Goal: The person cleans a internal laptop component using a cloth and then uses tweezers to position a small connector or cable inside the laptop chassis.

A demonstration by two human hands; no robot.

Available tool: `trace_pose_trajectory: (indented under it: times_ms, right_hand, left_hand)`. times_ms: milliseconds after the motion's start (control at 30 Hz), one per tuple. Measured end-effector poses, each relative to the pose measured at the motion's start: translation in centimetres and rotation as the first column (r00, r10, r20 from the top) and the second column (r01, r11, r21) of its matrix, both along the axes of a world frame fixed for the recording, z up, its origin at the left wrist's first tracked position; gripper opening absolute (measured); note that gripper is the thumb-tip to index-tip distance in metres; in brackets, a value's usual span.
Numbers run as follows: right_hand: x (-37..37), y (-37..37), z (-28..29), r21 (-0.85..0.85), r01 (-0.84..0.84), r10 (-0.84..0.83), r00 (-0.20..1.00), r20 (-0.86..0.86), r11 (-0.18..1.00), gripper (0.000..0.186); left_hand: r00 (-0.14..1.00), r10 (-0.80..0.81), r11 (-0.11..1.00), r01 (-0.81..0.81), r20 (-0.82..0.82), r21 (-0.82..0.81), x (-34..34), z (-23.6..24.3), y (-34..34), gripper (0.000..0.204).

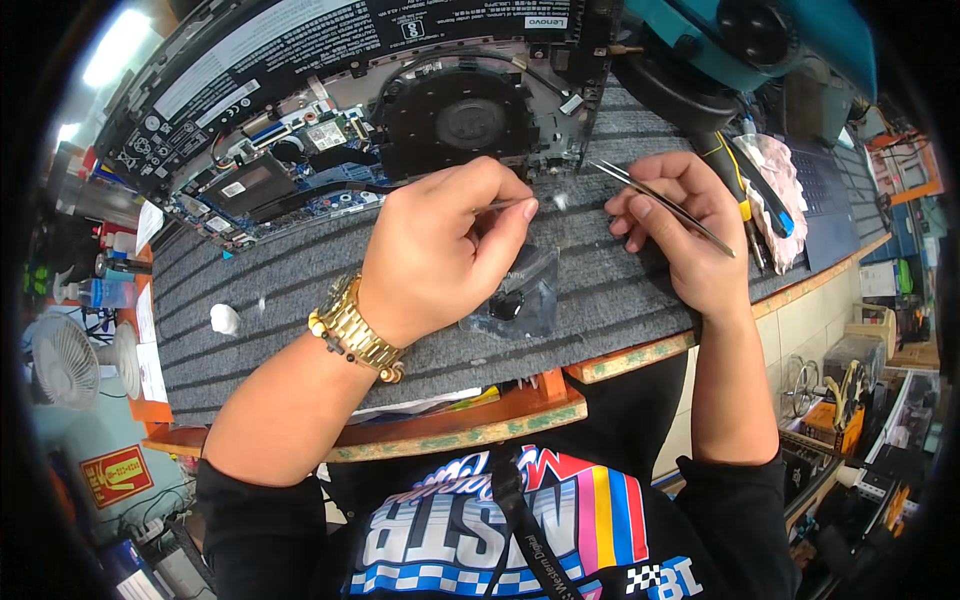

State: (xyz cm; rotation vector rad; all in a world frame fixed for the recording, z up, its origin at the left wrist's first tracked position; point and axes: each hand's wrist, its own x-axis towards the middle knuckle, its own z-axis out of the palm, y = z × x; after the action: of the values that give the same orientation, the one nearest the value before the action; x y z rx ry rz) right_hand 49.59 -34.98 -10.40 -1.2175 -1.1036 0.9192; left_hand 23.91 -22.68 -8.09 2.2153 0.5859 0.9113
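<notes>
My left hand point(440, 245), wearing a gold watch and beaded bracelet, pinches a small thin item at the fingertips; I cannot make out what it is. My right hand point(695, 240) holds silver metal tweezers point(700, 224), tips angled up-left. Both hands are in front of an opened laptop point(300, 170) showing its fan, blue circuit board and black battery. A clear plastic bag point(530, 310) with a dark round piece lies under my left hand. A small whitish bit point(560, 200) is between my hands.
A white lump point(225, 318) lies left on the striped grey mat point(220, 370). At right are a teal machine point(810, 40), yellow-black tools point(730, 170), a pinkish cloth point(775, 230) and a dark keyboard panel point(830, 200). A white fan point(65, 360) stands beyond the left edge.
</notes>
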Motion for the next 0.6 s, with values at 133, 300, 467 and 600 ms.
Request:
trace_pose_trajectory:
  times_ms: [133,300,467,600]
  right_hand:
    - [-0.2,-0.3,-0.2,0.009,0.029,-0.030,0.998,0.049,1.000,0.019]
    - [-1.0,-0.3,-0.4,0.076,0.059,-0.065,0.994,0.085,0.995,0.015]
    - [-1.0,-0.2,-0.7,0.110,0.051,-0.070,0.982,0.173,0.993,0.012]
    - [-1.3,0.0,-0.6,0.097,0.085,-0.107,0.962,0.251,0.992,0.010]
  left_hand:
    - [0.999,-0.015,1.000,0.015,-0.052,0.003,-0.1,-0.4,0.5,0.006]
    - [0.994,-0.048,0.998,0.044,-0.095,-0.043,-0.3,-0.9,0.7,0.009]
    - [0.996,-0.031,0.992,0.021,-0.084,-0.123,-0.1,-1.0,1.0,0.015]
    - [0.999,-0.042,0.991,0.037,-0.030,-0.132,0.1,-1.4,1.1,0.017]
